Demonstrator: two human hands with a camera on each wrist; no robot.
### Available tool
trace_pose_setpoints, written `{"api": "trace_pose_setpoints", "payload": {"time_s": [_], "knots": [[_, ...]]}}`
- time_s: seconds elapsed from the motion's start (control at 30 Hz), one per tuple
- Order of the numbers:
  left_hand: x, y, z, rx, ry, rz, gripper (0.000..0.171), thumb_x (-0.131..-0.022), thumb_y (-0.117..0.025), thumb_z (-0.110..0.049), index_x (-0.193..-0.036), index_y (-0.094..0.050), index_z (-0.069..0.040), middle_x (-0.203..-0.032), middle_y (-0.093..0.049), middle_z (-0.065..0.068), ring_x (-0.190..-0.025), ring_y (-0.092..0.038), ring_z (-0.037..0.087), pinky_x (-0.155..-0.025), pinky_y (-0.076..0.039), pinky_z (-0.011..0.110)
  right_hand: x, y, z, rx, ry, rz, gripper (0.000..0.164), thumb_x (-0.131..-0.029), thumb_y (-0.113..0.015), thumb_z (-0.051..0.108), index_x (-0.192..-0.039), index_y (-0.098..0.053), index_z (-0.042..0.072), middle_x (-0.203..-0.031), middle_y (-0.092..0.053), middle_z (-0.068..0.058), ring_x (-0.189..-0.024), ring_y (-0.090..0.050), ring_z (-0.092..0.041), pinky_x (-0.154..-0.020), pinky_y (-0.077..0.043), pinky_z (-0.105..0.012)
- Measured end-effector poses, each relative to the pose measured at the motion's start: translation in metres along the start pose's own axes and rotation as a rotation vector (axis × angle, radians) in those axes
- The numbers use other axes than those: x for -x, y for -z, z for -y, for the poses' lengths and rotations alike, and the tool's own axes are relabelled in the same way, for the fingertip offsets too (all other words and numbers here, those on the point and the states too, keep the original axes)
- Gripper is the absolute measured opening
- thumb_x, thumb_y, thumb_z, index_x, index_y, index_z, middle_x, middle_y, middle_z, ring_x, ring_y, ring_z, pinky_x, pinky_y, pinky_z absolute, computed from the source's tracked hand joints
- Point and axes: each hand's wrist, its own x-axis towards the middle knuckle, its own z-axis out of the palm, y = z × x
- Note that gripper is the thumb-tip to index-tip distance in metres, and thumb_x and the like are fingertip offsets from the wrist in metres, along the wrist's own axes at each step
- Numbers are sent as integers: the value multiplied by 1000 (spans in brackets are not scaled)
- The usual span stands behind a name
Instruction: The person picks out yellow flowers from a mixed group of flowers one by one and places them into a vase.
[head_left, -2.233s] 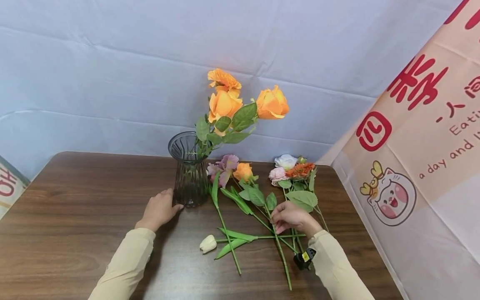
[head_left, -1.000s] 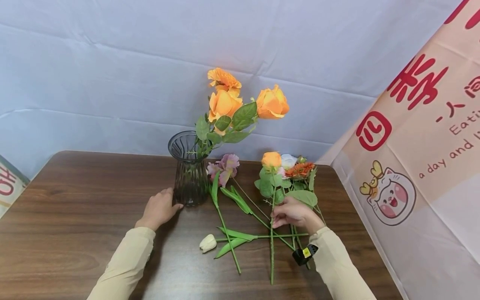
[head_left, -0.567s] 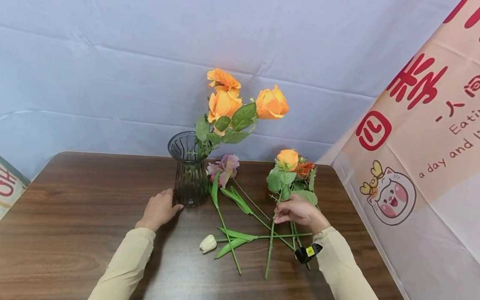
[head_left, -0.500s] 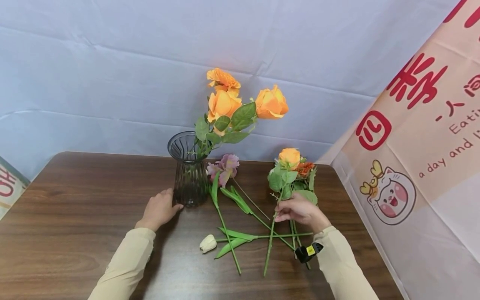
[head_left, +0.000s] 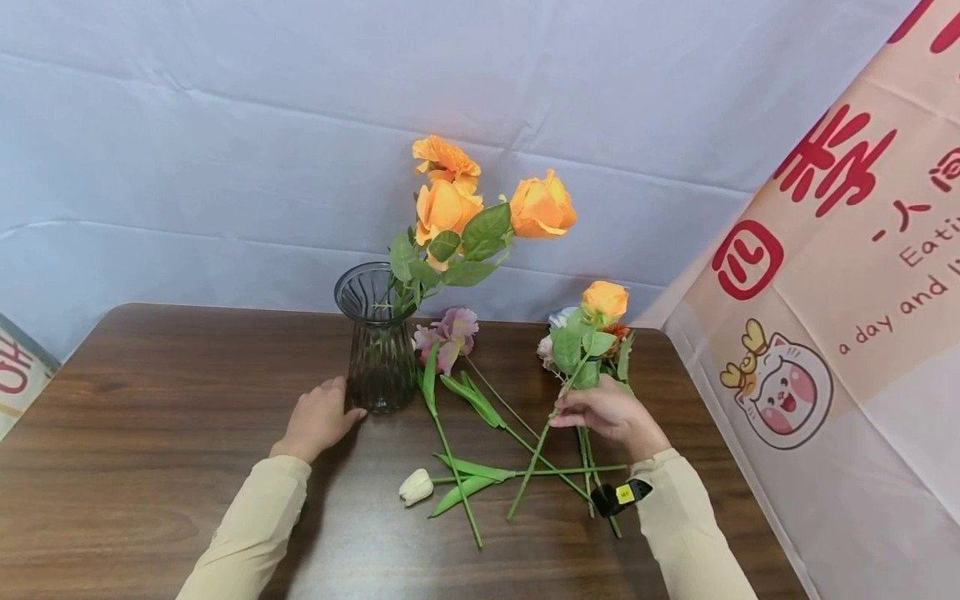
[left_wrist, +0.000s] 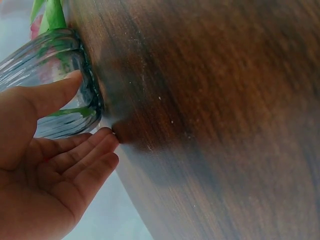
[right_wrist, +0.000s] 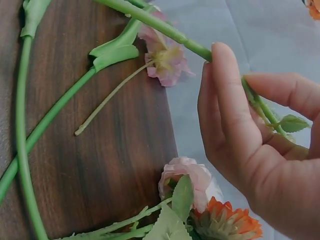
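In the head view my left hand (head_left: 318, 421) is beside the base of a dark, ribbed glass vase (head_left: 381, 367). Its thumb lies across the glass and the other fingers stretch out along the vase's side, tips close to the table, in the left wrist view. Several orange flowers (head_left: 450, 208) lean out of the vase to the right. My right hand (head_left: 607, 417) pinches the green stem of an orange rose (head_left: 604, 302) between thumb and fingers. The rose slants up to the right, its lower stem (head_left: 525, 492) crossing above other stems.
A white tulip (head_left: 416, 487), another leafy stem (head_left: 456, 467) and a purple flower (head_left: 450, 337) lie on the wooden table (head_left: 187, 400). A pink flower (right_wrist: 185, 177) and an orange-red flower (right_wrist: 225, 220) lie under the right hand. A pale cloth hangs behind the table.
The orange rose has come up off the table beside the purple flower and swung right, with my right hand shifting right and slightly away. My left hand and the vase stay put.
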Motion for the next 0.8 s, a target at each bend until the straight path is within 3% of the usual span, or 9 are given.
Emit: {"api": "trace_pose_setpoints", "payload": {"time_s": [0.43,0.6,0.8], "knots": [[0,0,-1,-7,5,6,63,-84,-66,-24,-121,-42,20,-116,-50,36,-104,-50,48,-87,-42,55,3,-1,1,-123,48,-39,37,-81,-38,-23,-102,-50,5,-72,-58,-10,-73,-61,-22,-79,-52,-41],[1,1,-2,-10,8,8,63,-85,-65,-25,-122,-41,20,-116,-50,36,-104,-50,48,-87,-42,55,3,-3,1,-193,43,-55,38,-82,-36,-24,-96,-57,5,-73,-59,-13,-74,-62,-24,-81,-51,-41],[1,3,-5,-2,21,7,61,-84,-67,-23,-121,-43,19,-113,-52,35,-102,-51,47,-85,-43,54,0,-8,4,-210,37,-77,32,-84,-38,-22,-78,-63,-2,-76,-60,-13,-78,-64,-26,-83,-51,-38]]}}
